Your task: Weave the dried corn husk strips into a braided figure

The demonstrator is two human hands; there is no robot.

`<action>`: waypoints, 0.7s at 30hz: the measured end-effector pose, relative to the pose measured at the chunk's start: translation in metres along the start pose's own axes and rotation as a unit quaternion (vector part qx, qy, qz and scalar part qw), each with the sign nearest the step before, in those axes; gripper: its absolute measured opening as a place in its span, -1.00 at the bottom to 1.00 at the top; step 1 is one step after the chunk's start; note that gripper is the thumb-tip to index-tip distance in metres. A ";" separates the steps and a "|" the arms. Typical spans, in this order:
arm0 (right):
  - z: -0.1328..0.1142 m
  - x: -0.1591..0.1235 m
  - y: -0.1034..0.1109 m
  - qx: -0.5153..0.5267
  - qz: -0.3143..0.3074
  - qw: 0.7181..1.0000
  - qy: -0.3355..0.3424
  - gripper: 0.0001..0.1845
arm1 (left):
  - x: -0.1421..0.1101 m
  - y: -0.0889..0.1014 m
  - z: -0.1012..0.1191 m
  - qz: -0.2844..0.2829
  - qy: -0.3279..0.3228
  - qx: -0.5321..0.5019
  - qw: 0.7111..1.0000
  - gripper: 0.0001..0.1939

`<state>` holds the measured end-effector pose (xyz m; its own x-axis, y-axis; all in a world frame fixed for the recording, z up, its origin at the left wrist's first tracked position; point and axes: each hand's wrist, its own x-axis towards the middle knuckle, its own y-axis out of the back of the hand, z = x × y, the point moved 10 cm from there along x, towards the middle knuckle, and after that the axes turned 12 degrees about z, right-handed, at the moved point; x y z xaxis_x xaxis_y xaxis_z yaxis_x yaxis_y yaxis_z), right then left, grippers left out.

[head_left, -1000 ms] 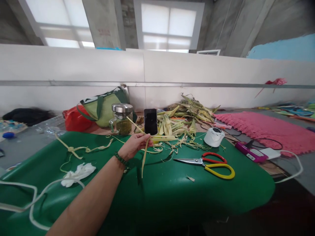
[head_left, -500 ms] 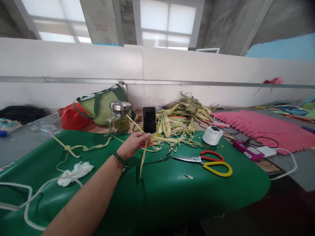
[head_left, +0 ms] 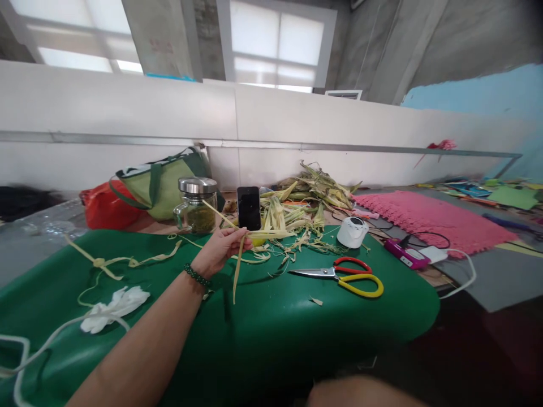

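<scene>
Where the left hand was: above the green mat, nearer its far side, with the forearm coming in from the lower left.
Left fingers: closed in a pinch, thumb against fingers, on the pale husk strips.
Husk strips: crossed at the fingertips; one end slanted up in front of the glass jar, one pointed right and one hung down over the mat.
Left wrist: wore a dark green beaded bracelet.
Right hand: showed only as a blur at the bottom edge, right of the middle; I could not tell how its fingers stood or whether they held anything.
Phone: stood upright just beyond the left hand, its screen dark.
Scissors: lay on the mat, blades together and pointing left, the red handle loop beyond the yellow one.
White container: sat near the far right part of the mat, beyond the scissors.
Husk pile: lay behind the mat, with paler pieces and shreds in front of it.
Left part of the mat: held a knotted strip, a crumpled white tissue and a white cord.
Bags: a green bag leaned behind a red bag, left of the jar.
Right side: a purple power strip lay near a pink mat.
</scene>
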<state>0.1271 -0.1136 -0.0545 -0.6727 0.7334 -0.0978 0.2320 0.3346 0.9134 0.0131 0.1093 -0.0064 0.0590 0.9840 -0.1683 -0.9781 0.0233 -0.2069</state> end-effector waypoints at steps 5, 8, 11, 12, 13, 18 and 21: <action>0.094 0.018 0.131 -0.109 0.214 0.962 -0.128 -0.83 | 0.002 0.006 0.004 0.025 -0.005 -0.033 0.999 -0.88; 0.119 0.058 0.164 -0.193 0.270 0.934 -0.132 -0.77 | 0.002 0.007 0.003 0.026 0.000 -0.035 0.999 -0.84; 0.120 0.106 0.150 -0.193 0.243 0.948 -0.073 -0.74 | 0.001 0.007 0.001 0.028 0.009 -0.027 0.999 -0.88; 0.122 0.116 0.146 -0.172 0.245 0.951 -0.071 -0.83 | 0.001 0.007 0.001 0.026 0.010 -0.025 0.999 -0.89; 0.125 0.123 0.144 -0.161 0.245 0.954 -0.067 -0.88 | 0.001 0.007 0.001 0.023 0.010 -0.023 0.999 -0.90; 0.145 0.115 0.174 -0.102 0.302 0.945 -0.078 -0.86 | 0.003 0.012 0.010 0.037 -0.020 -0.067 0.997 -0.89; 0.150 0.096 0.213 0.017 0.392 0.918 -0.061 -0.78 | 0.006 0.020 0.016 0.058 -0.045 -0.123 0.990 -0.83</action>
<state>0.2173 0.1171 0.0710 -0.2059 0.8166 0.5392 0.6338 -0.3085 0.7093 -0.0095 0.1186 0.0040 -0.0803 0.9895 -0.1202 -0.8987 -0.1241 -0.4206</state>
